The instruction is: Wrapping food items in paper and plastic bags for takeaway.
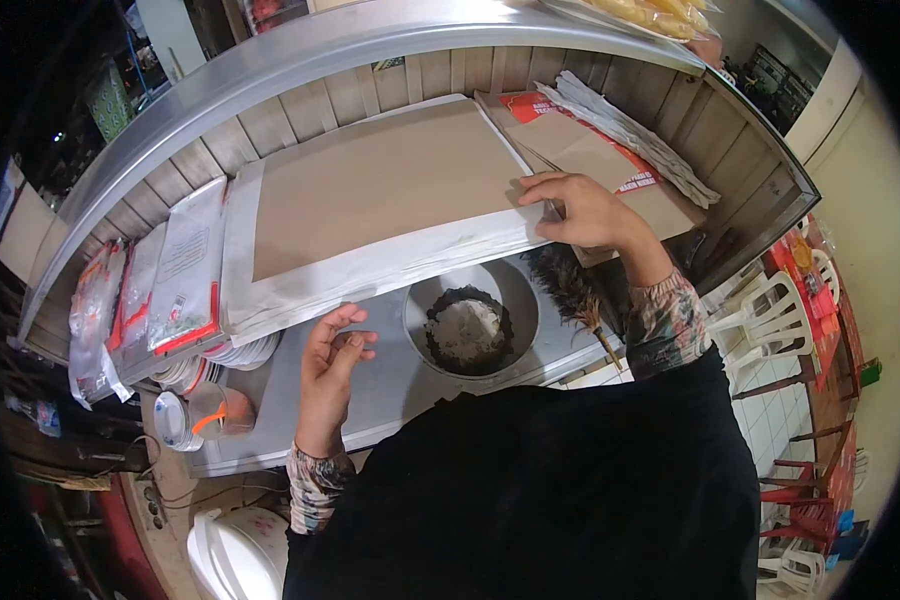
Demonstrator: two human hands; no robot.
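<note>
A brown paper sheet [390,187] lies on a stack of larger white sheets [420,251] on the raised shelf before me. My right hand [581,210] touches the stack's right front corner, its fingertips on top and its thumb near the front edge. Whether it pinches any paper I cannot tell. Just in front of the stack's front edge, my left hand [332,375] is raised above the metal counter, palm inward, fingers parted and holding nothing. Below, between my hands, a round metal-walled opening [529,311] contains grey-white ash-like material [465,334] ringed with black.
Packs of plastic bags [187,262] fill the shelf's left end; folded brown paper [570,146] lies at its right. A feather duster [566,289] rests beside the opening. Stacked plates [171,420] and a plastic cup [229,412] stand left. The metal counter [285,409] runs below.
</note>
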